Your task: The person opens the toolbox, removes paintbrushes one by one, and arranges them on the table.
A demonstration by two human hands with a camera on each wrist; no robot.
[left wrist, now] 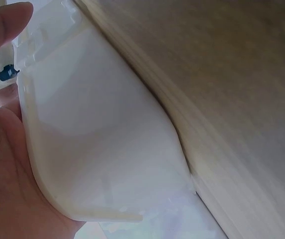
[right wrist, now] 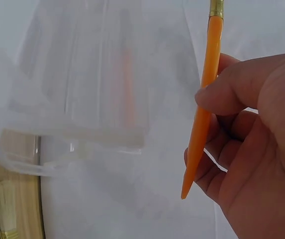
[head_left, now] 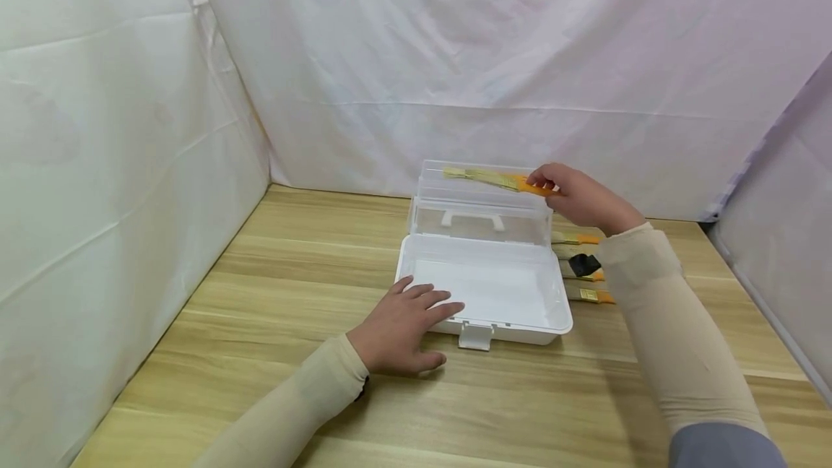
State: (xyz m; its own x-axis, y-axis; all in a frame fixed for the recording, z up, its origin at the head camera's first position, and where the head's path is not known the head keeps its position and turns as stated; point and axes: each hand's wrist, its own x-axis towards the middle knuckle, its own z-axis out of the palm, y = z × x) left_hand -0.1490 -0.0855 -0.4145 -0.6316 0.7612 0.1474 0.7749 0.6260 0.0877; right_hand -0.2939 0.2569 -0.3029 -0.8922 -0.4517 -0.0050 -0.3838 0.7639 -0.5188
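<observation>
A white plastic box [head_left: 484, 287] with a clear lid [head_left: 484, 222] stands open on the wooden table, its lid tipped back. My left hand [head_left: 409, 323] lies over the box's front left corner, fingers spread across the rim; in the left wrist view the palm [left wrist: 3, 164] is against the white wall [left wrist: 102, 114]. Above the raised lid, my right hand [head_left: 572, 193] pinches the orange handle of a paintbrush [head_left: 503, 180], its pale bristles pointing left. The right wrist view shows thumb and fingers [right wrist: 251, 109] around that handle [right wrist: 204, 99].
Several more paintbrushes [head_left: 588, 295] with orange handles lie beside the box on its right, partly hidden by my right arm. A white latch [head_left: 476, 336] hangs at the box's front. White cloth [head_left: 416, 56] walls surround the wooden table [head_left: 312, 258] at the back and sides.
</observation>
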